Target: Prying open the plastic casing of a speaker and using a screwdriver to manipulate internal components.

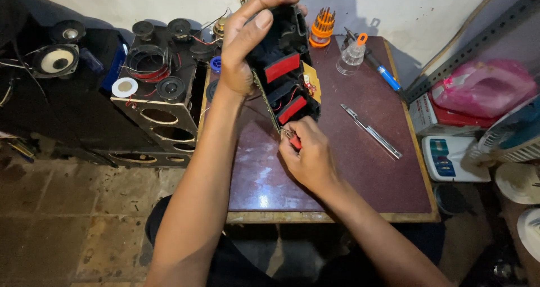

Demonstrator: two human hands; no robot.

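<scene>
The left hand (pixel 243 45) grips the black plastic electronics casing with red panels (pixel 286 67) upright, steadying it above the brown table (pixel 360 169). Below it, the right hand (pixel 308 157) pinches a red-handled tool (pixel 292 139) at its lower edge.

A black plastic electronic housing (pixel 284 73) with red rectangular patches and exposed wiring stands tilted on end above the dark red tabletop (pixel 360 169). A small red-handled tool (pixel 292 140) touches its lower edge.
</scene>
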